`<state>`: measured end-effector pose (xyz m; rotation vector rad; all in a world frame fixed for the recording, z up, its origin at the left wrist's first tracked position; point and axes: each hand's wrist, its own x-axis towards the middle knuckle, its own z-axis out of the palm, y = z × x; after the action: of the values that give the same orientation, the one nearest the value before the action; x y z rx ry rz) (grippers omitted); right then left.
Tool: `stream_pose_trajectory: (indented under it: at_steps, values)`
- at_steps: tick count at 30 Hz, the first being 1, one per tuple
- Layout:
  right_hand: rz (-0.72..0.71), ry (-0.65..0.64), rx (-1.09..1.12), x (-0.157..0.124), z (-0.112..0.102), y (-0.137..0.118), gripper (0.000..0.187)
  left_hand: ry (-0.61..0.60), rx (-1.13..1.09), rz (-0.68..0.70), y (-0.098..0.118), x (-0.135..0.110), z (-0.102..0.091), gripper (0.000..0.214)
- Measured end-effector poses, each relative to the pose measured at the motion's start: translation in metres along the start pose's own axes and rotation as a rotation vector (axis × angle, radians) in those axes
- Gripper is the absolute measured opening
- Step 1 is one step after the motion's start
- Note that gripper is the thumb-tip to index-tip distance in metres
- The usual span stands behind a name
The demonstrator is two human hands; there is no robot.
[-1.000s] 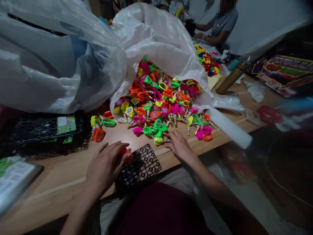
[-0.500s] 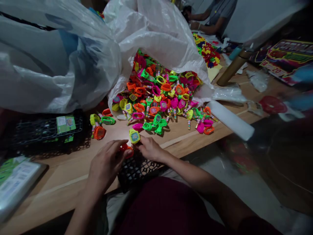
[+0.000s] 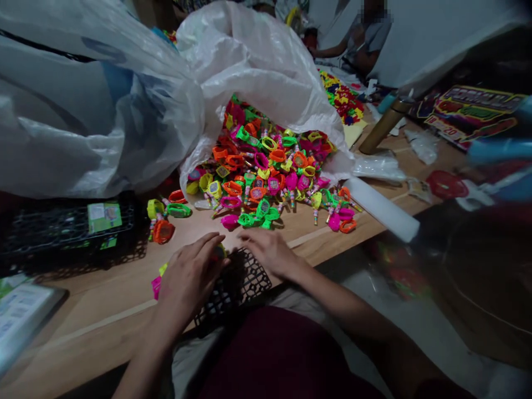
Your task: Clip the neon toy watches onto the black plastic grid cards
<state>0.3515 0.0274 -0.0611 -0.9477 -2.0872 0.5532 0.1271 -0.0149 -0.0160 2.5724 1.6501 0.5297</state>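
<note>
My left hand (image 3: 189, 277) is curled over the left part of a black plastic grid tray (image 3: 249, 280) at the wooden table's near edge. Pink and yellow-green ends of a toy watch (image 3: 157, 284) stick out beneath its thumb side, and a yellow bit shows at its fingertips. My right hand (image 3: 270, 252) lies flat on the tray's far edge, fingers stretched to the left, almost meeting the left fingertips. Just beyond both hands a heap of bright toy watches (image 3: 266, 166) spills from a white plastic bag (image 3: 257, 66).
A stack of black trays (image 3: 62, 227) with a green label sits at the left, with loose watches (image 3: 164, 230) beside it. A white roll (image 3: 380, 208), a brown tube (image 3: 380, 130) and a colourful box (image 3: 469, 111) lie right. Another person (image 3: 366, 39) works at the far end.
My right hand fetched a yellow watch from the heap and carried it to the tray. Now it lies flat, and my left hand covers the watches on the tray.
</note>
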Motion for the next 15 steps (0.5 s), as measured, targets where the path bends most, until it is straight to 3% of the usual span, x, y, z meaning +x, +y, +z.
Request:
stream_pose_trajectory:
  at_steps: [3, 5, 8, 10, 12, 15]
  values:
    - [0.152, 0.174, -0.228, 0.005, -0.051, 0.026, 0.029, 0.029, -0.013, 0.008, 0.000, -0.001, -0.001, 0.052]
    - [0.219, 0.128, -0.362, 0.006, -0.067, 0.043, 0.035, 0.036, -0.022, -0.005, 0.000, -0.002, -0.003, 0.052]
    - [0.191, -0.020, -0.370, -0.002, -0.063, 0.050, 0.038, 0.043, -0.036, -0.027, -0.003, -0.003, -0.005, 0.051]
    - [0.165, -0.079, -0.341, -0.011, -0.053, 0.043, 0.025, 0.043, -0.040, -0.038, -0.008, -0.005, -0.007, 0.050]
    - [0.176, -0.107, -0.320, -0.020, -0.046, 0.032, 0.014, 0.035, -0.044, -0.046, -0.012, -0.008, -0.009, 0.051]
    - [0.188, -0.103, -0.278, -0.024, -0.045, 0.023, 0.013, 0.034, -0.044, -0.051, -0.016, -0.011, -0.010, 0.052]
